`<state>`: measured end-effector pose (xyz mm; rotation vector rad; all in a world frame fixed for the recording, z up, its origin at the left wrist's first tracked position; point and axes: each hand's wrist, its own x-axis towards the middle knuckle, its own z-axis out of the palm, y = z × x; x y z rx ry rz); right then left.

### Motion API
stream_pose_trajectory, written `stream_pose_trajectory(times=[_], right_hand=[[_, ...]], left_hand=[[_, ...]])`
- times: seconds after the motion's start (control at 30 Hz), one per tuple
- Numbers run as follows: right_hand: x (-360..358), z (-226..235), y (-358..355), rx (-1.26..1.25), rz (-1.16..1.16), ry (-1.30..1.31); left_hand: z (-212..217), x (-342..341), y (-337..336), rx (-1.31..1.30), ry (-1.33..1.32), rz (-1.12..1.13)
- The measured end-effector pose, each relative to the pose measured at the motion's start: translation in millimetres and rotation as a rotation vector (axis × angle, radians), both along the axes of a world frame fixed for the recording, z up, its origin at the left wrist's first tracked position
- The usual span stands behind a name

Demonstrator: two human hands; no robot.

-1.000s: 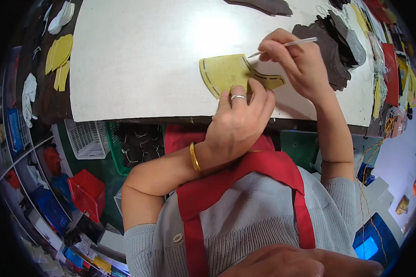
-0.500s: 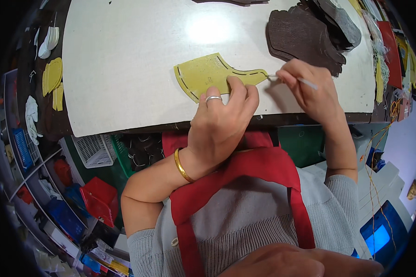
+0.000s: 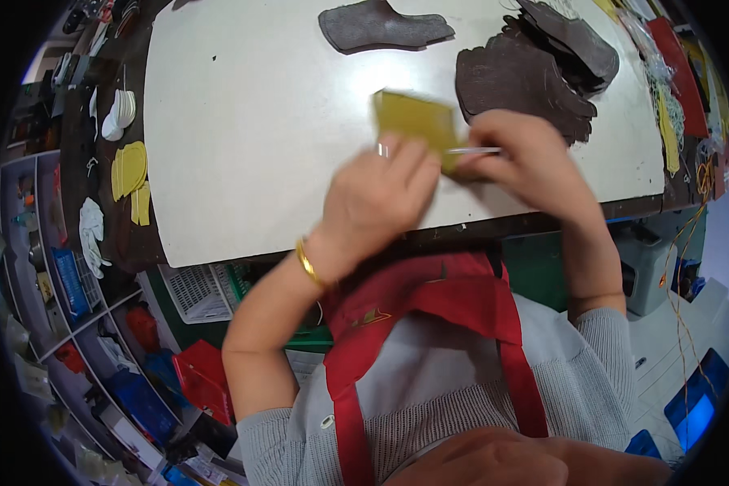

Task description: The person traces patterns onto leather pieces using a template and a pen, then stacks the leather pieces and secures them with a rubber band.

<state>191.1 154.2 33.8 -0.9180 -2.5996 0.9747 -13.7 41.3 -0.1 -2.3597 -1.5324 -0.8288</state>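
Observation:
A yellow pattern piece (image 3: 419, 120), smeared by motion, stands over the white work board (image 3: 243, 154). My left hand (image 3: 378, 188), with a ring and a gold bangle at the wrist, has its fingers closed on the piece's near edge. In my right hand (image 3: 526, 158) is a slim silver pen (image 3: 475, 151), pinched between thumb and fingers and pointing left across the yellow piece. Whether the right fingertips also touch the piece is too blurred to tell. Beyond my right hand lies a pile of dark brown leather pieces (image 3: 514, 81).
Another dark leather piece (image 3: 377, 28) lies at the board's far side. Left of the board are yellow pattern pieces (image 3: 130, 172), white oval pieces (image 3: 120, 115) and a white glove (image 3: 92, 235). Below stand a white basket (image 3: 196, 292) and a red bin (image 3: 204, 377).
The yellow piece, flat on the board before, has been turned and moved right with my left hand. The pen tip has left its narrow end. The view has shifted, showing more of the far leather.

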Motion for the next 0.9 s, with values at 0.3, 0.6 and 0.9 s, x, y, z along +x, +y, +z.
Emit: stream_pose_trajectory(times=[0.3, 0.6, 0.9], right_hand=[[55.3, 10.5, 25.8, 0.068, -0.592, 0.246], [-30.4, -9.2, -2.0, -0.24, -0.063, 0.132], [-44.8, -20.0, -13.6, 0.001, 0.086, -0.022]], left_hand=[[0.7, -44.5, 22.3, -0.255, 0.131, 0.28], [-4.9, -17.5, -69.1, -0.119, -0.132, 0.22], [-4.3, -12.0, -74.5, -0.149, -0.182, 0.292]])
